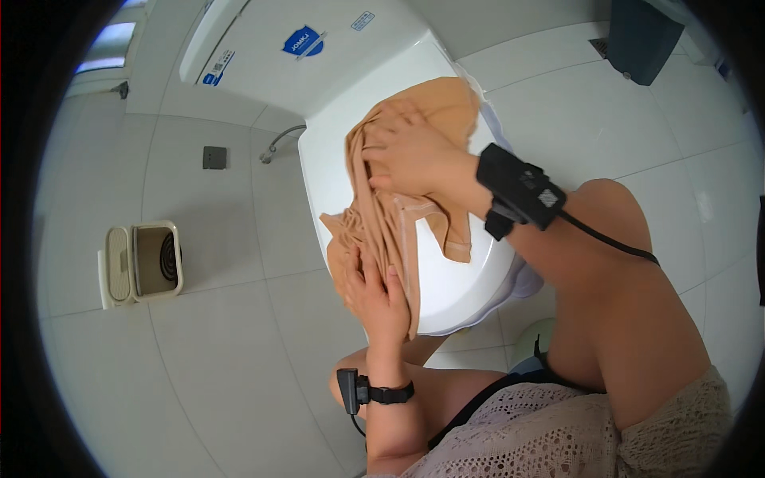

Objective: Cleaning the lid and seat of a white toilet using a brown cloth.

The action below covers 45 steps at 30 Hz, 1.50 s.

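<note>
Tan garment [382, 219], thin, prob. stretchy: on the white top of the toilet [470, 291]. Far right part spread fairly smooth, reaching the toilet's right rim; tight lengthwise creases bunched over the left half; narrow flap w/ pale seam edge toward the near side, bare white showing beside it.

L hand [374, 299]: at the toilet's near-left edge, palm down, fingers extended & a bit apart, resting on the cloth; no fold seen pinched. R hand [418, 159]: over the middle of the toilet top, fingers spread across the cloth, motion-blurred; looks part-open, can't tell if it grips a fold.

Step, as I judge it: straightening/arranging the cloth. To do well: L hand as anchor, light flat pressure; R hand sweeps creases outward, toward the toilet's far & right rims, palm flat rather than fingertips. Thin fabric likely drags along, so short strokes, lift between. Free the bunched folds first, then lay the flap straight along its seam. Keep bulk off the rim, else it may slide down.

Watch: black wrist unit [522, 187] on R arm, w/ cable [610, 239] trailing right of the toilet; could snag cloth, keep wrist raised.

Farther out: hose [287, 139] just left of the toilet; cream box [118, 263] well left of it; grey bin [641, 40] well off, far right.
</note>
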Each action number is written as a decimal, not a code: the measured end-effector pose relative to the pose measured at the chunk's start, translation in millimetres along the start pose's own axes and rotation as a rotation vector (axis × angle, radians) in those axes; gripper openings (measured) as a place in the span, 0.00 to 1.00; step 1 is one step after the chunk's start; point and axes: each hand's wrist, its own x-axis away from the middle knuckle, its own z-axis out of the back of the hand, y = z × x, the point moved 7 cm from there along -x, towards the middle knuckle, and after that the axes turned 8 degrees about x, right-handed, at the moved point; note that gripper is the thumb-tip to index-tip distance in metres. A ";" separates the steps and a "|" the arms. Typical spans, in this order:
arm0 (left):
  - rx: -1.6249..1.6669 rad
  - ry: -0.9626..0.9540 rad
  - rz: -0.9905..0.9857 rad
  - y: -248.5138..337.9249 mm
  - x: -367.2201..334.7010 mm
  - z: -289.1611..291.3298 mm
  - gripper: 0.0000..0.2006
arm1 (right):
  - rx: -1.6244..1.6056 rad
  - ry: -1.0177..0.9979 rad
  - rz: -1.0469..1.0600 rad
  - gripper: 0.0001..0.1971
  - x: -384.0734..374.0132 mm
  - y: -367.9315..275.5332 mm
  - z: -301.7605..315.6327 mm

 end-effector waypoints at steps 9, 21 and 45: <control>0.534 -0.057 0.079 -58.9 -35.5 -4.8 0.27 | -0.087 -0.270 0.415 0.31 42.8 -107.0 -31.0; -0.093 -0.330 -0.246 16.9 -56.3 -20.0 0.31 | -0.373 -0.321 0.661 0.39 126.9 -54.0 49.2; 0.034 -0.188 -0.020 41.3 -39.5 -17.9 0.26 | 0.054 0.306 0.034 0.16 -22.7 26.2 -5.7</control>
